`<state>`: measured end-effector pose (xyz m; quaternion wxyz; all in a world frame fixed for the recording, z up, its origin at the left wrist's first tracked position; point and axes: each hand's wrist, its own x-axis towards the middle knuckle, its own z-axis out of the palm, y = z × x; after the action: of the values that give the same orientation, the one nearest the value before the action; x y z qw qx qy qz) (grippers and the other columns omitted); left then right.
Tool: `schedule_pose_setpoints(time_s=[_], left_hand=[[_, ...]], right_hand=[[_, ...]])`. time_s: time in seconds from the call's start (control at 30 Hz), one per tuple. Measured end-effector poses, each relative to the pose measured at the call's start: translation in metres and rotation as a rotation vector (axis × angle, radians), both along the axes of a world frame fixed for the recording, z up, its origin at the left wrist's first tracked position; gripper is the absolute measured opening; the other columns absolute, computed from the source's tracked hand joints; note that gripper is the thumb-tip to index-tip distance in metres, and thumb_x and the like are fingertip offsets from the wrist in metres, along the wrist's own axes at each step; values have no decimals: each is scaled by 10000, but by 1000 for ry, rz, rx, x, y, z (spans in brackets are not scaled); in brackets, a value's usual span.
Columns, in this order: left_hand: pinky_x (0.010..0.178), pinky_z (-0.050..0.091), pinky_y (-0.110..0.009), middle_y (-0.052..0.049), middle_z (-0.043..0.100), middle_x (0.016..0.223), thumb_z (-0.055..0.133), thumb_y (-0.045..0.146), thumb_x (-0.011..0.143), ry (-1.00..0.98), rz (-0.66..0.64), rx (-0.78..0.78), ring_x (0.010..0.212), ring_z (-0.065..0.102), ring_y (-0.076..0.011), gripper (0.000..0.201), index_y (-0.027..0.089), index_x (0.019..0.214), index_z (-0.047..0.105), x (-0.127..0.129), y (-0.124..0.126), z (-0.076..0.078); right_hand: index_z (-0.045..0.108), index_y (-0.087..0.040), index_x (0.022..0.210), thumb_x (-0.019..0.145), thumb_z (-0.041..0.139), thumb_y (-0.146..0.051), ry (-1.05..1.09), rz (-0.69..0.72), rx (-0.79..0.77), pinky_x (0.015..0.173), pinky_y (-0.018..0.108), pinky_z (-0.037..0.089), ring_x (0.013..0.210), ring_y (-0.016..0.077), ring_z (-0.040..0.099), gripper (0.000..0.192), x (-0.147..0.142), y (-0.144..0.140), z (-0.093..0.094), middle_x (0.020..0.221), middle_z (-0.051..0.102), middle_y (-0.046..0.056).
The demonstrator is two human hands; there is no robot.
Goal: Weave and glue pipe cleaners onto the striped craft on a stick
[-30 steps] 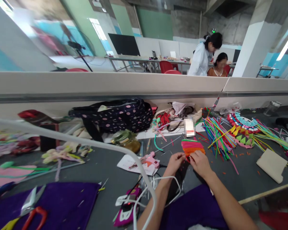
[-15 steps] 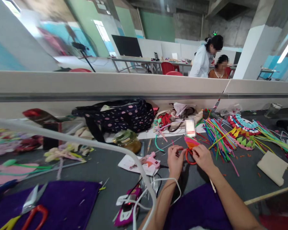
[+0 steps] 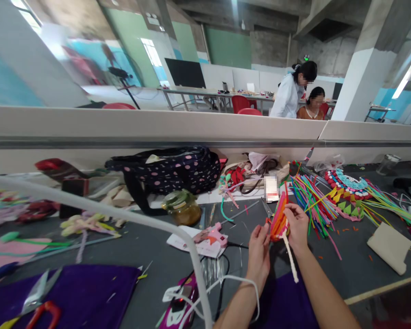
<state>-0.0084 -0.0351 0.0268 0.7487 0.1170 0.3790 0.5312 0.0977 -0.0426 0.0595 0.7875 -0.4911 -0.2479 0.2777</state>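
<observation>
My right hand [image 3: 297, 228] pinches a pink and orange fuzzy pipe-cleaner piece [image 3: 279, 219] from its right side. The piece stands upright, and a white fuzzy stem [image 3: 291, 258] hangs from its lower end. Close against its left edge is my left hand [image 3: 259, 251], fingers loosely extended upward; whether the fingertips touch it I cannot tell. Just behind the piece lie small scissors [image 3: 267, 209], partly hidden. A dark purple cloth [image 3: 287, 304] is below my forearms.
Several coloured pipe cleaners [image 3: 315, 203] lie right of my hands. Leftward are a pink glue gun [image 3: 214, 236], a glass jar [image 3: 182, 208] and large scissors [image 3: 37, 297]. A white tube [image 3: 147, 212] arches across the foreground. Behind the partition [image 3: 192, 125] are two people.
The pipe-cleaner piece has been raised and turned, so its pink and orange strands and white stem now show. My left fingers have loosened from their pinch. The view has tilted up slightly.
</observation>
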Motion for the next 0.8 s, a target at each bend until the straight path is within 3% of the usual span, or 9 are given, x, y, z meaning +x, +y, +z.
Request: schedule_pose_setpoints(time_s=[0.1, 0.2, 0.27, 0.33, 0.43, 0.67, 0.8], left_hand=[[675, 518, -205, 12, 669, 804, 759, 148, 730, -78, 1, -11, 691, 648, -91, 207, 181, 870, 610, -1, -10, 5], [704, 549, -265, -32, 696, 757, 688, 218, 807, -288, -218, -53, 684, 669, -135, 86, 146, 824, 645, 1, -13, 15], [783, 556, -308, -96, 732, 897, 652, 203, 828, -398, -302, -47, 830, 698, -190, 106, 124, 897, 668, 6, -12, 22], [855, 544, -322, -93, 743, 924, 644, 133, 816, -430, -238, -11, 884, 701, -197, 102, 129, 915, 671, 10, -8, 29], [875, 542, -320, -50, 754, 855, 674, 70, 767, -367, -175, 44, 800, 715, -171, 115, 148, 850, 663, 11, 1, 35], [873, 542, -348, -23, 754, 828, 811, 155, 636, -197, -162, 270, 856, 722, -210, 237, 176, 742, 600, -7, 9, 40], [869, 536, -341, -18, 752, 838, 803, 187, 661, -117, -146, 364, 820, 721, -192, 226, 169, 804, 629, -13, 10, 42]], right_hand=[[624, -184, 823, 702, 708, -299, 69, -63, 42, 620, 245, 447, 639, 125, 571, 188, -3, 0, -2, 711, 619, -21], [577, -197, 831, 708, 725, -305, 102, -76, 95, 637, 243, 458, 654, 119, 581, 221, -6, -2, 0, 723, 608, -31], [551, -205, 851, 710, 735, -301, 113, -65, 131, 663, 246, 470, 678, 117, 591, 250, -9, -3, 0, 751, 611, -33], [545, -210, 893, 711, 741, -289, 124, -50, 159, 696, 253, 481, 711, 118, 605, 279, -12, -5, -2, 783, 624, -29], [564, -208, 937, 707, 751, -267, 160, 4, 160, 732, 273, 493, 745, 128, 630, 302, -14, -9, -7, 805, 658, -16], [682, -187, 802, 669, 791, -265, 326, 111, 93, 667, 238, 505, 654, 108, 633, 189, -7, -17, -17, 754, 705, -12], [695, -184, 733, 665, 809, -259, 440, 237, 92, 684, 230, 525, 643, 96, 631, 152, -4, -18, -21, 709, 704, -14]])
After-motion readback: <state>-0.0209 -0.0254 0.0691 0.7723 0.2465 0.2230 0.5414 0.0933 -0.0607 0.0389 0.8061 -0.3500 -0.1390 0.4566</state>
